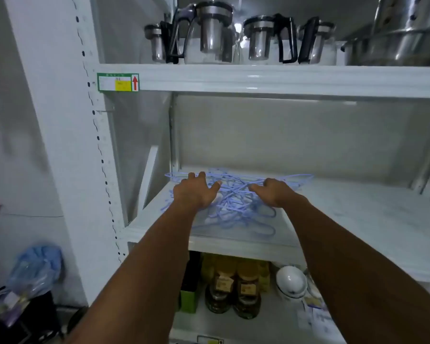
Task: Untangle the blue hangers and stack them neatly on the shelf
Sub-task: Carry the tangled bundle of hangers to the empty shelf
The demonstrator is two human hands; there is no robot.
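Left fingers spread and nearly straight, tips lying on the far left part of the tangle, thumb stretched out toward the middle. Right fingers curled downward into the wires. The back of my right hand covers their tips, so I cannot tell whether they close on a strand or merely touch it. My left hand rests flat on the heap and grips nothing.

The blue hangers lie flat in one knotted heap on the middle shelf, near its left upright. The heap sits directly beneath and between my two hands, and spills toward me to just short of the shelf's front edge. Its long axis runs left to right across the shelf. One loop juts past my left hand and another arcs out beyond my right. Both hands reach about equally deep. The right is nearer the dense knot at the centre, so I judge it the better placed to lift a first strand while the left pins the rest.

Hard to make out: the number of hangers, where any hook lies, and which wire passes over which, since the strands are thin and blurred. My left palm hides the wires under it. The shelf's right end is cut off by the frame.
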